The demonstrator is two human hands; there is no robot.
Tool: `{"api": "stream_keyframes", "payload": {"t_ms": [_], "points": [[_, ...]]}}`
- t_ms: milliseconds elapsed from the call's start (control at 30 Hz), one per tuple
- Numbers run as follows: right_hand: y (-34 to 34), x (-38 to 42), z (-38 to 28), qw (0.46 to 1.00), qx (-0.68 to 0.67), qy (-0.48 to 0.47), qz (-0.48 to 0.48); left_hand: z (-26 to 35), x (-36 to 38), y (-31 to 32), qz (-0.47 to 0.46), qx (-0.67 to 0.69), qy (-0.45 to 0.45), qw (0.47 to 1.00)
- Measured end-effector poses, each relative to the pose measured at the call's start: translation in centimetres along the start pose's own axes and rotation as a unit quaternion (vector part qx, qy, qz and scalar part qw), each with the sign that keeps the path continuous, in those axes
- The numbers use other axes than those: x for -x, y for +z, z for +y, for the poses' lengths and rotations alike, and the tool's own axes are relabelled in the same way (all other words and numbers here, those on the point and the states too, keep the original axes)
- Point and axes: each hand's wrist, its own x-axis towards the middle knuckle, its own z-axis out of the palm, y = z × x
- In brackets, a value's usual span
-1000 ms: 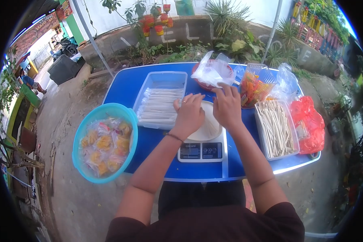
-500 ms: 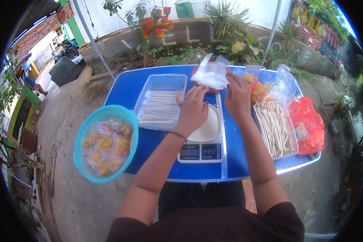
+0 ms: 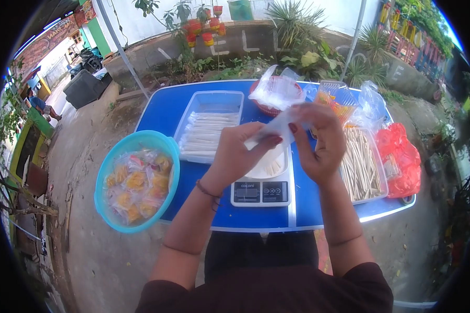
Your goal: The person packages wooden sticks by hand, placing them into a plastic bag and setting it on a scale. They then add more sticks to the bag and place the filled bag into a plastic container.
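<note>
Between my two hands, above the kitchen scale (image 3: pixel 261 193), is a small clear plastic bag (image 3: pixel 278 124). My left hand (image 3: pixel 239 151) pinches its lower left end between thumb and fingers. At the bag's other end, my right hand (image 3: pixel 321 141) has its fingers closed on the plastic, slightly blurred. A white bowl (image 3: pixel 256 171) rests on the scale with some pale sticks in it, partly hidden by my left hand. Behind my hands, a red basket (image 3: pixel 270 111) holds a pile of clear plastic bags (image 3: pixel 277 94).
A clear box (image 3: pixel 214 98) of wrapped white sticks lies left on the blue table (image 3: pixel 193 208). A turquoise basin (image 3: pixel 100 193) of bagged yellow food stands beside it. On the right are a box of pale sticks (image 3: pixel 360 167), a red plastic bag (image 3: pixel 399 161) and a clear container (image 3: pixel 339 94).
Both hands have come back from the basket toward me, bringing one plastic bag over the scale. The other bags stay in the basket.
</note>
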Motion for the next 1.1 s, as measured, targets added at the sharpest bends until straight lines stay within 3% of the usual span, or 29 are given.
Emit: {"api": "stream_keyframes", "payload": {"t_ms": [33, 133, 267, 300, 433, 533, 667, 767, 900, 1000, 1100], "points": [[0.3, 0.0, -0.5, 0.999, 0.009, 0.037, -0.011, 0.0, 0.1, -0.1, 0.001, 0.054, -0.007, 0.999], [0.9, 2.3, 1.7, 0.951, -0.167, 0.258, -0.046, -1.8, 0.9, -0.4, -0.033, 0.282, -0.149, 0.947], [1.8, 4.8, 4.5, 0.898, -0.192, 0.367, -0.148, -4.7, 1.1, -0.2, -0.088, 0.275, -0.213, 0.934], [2.2, 5.3, 5.1, 0.89, -0.201, 0.369, -0.175, -5.9, 1.1, -0.4, -0.101, 0.229, -0.197, 0.948], [3.0, 7.4, 5.5, 0.969, -0.02, 0.224, -0.097, -8.6, 1.7, -0.6, -0.058, 0.258, -0.199, 0.944], [3.0, 9.6, 6.1, 0.952, -0.049, 0.299, -0.042, -9.5, 2.3, -0.4, -0.015, 0.228, -0.207, 0.951], [2.6, 9.5, 5.2, 0.967, 0.025, 0.237, -0.094, -8.5, 2.9, -0.2, -0.011, 0.146, -0.229, 0.962], [2.2, 8.4, 4.8, 0.97, 0.156, 0.097, -0.162, -8.8, 3.2, 0.2, -0.034, 0.112, -0.21, 0.971], [2.4, 8.5, 4.6, 0.952, 0.158, 0.118, -0.232, -9.5, 3.5, 0.6, -0.089, 0.02, -0.195, 0.977], [2.8, 9.5, 5.6, 0.964, 0.087, 0.163, -0.19, -9.5, 3.5, 0.9, -0.081, 0.047, -0.196, 0.976], [2.3, 9.4, 5.7, 0.943, 0.089, 0.211, -0.243, -9.4, 3.6, 1.0, -0.076, 0.103, -0.218, 0.967]]}}
